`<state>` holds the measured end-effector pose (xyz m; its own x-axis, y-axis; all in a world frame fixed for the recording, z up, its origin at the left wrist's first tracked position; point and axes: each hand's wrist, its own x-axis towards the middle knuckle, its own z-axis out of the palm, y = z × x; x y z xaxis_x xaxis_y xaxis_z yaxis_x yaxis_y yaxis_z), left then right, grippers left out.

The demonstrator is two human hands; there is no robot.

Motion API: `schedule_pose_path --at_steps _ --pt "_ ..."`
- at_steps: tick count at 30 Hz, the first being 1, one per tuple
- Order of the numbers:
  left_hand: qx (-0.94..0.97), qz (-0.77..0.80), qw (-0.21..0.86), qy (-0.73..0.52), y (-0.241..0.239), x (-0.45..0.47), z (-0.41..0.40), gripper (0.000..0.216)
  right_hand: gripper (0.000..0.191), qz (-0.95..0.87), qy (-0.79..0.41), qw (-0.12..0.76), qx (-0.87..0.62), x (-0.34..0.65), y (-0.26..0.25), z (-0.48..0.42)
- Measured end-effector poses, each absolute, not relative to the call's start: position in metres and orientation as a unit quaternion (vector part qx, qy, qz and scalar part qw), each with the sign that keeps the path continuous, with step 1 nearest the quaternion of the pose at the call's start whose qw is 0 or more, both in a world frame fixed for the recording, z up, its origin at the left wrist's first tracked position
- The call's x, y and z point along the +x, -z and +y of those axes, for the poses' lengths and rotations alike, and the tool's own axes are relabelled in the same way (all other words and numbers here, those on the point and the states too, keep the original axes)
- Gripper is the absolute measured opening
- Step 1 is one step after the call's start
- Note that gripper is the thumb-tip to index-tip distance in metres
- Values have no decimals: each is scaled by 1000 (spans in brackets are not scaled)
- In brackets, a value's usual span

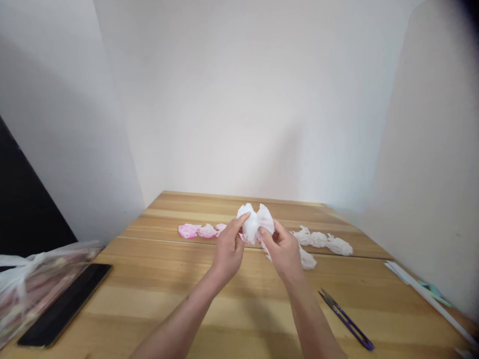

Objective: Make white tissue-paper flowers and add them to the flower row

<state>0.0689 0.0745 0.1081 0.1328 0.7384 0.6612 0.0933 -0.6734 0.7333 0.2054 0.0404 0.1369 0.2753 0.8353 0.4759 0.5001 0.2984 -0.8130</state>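
Observation:
Both my hands meet above the middle of the wooden table (149, 299), holding a white gathered fabric piece (257, 219) shaped like a bow. My left hand (227, 249) pinches its left side with thumb and forefinger. My right hand (284, 252) grips its lower right side, fingers curled. A white strip of fabric trails down from the piece behind my right hand.
Pink-patterned fabric pieces (198, 230) lie in a row to the left, white fabric pieces (324, 240) to the right. Purple thread snips (346, 319) lie at the right front. A black tablet (65, 304) and a plastic bag (30, 279) sit at the left, white sticks (426, 296) along the right wall.

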Motion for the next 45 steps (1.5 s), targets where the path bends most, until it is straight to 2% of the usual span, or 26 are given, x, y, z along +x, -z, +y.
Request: schedule_pose_path --at_steps 5,9,13,19,22,27,31,37,45 --pt "653 267 389 -593 -114 66 70 42 35 -592 -136 560 -564 204 -138 39" --pt "578 246 497 -598 -117 70 73 53 37 -615 -121 552 -550 199 -135 39" --pt "494 243 558 -621 -119 71 78 50 37 -648 -150 542 -513 197 -136 34" --pt "397 215 631 -631 -122 66 80 55 33 -595 -119 619 -498 211 -146 19" --pt "394 205 643 -624 -121 65 80 57 25 -596 -55 626 -501 214 -150 13" --pt "389 208 643 -626 -120 67 80 60 15 -684 63 551 -475 211 -153 12" --pt "389 217 641 -624 -120 66 81 57 18 -730 92 499 -457 212 -145 25" --pt "399 205 645 -618 -122 65 78 51 19 -749 117 471 -451 213 -136 38" --pt "478 255 561 -626 -123 70 72 45 24 -758 136 436 -466 218 -128 48"
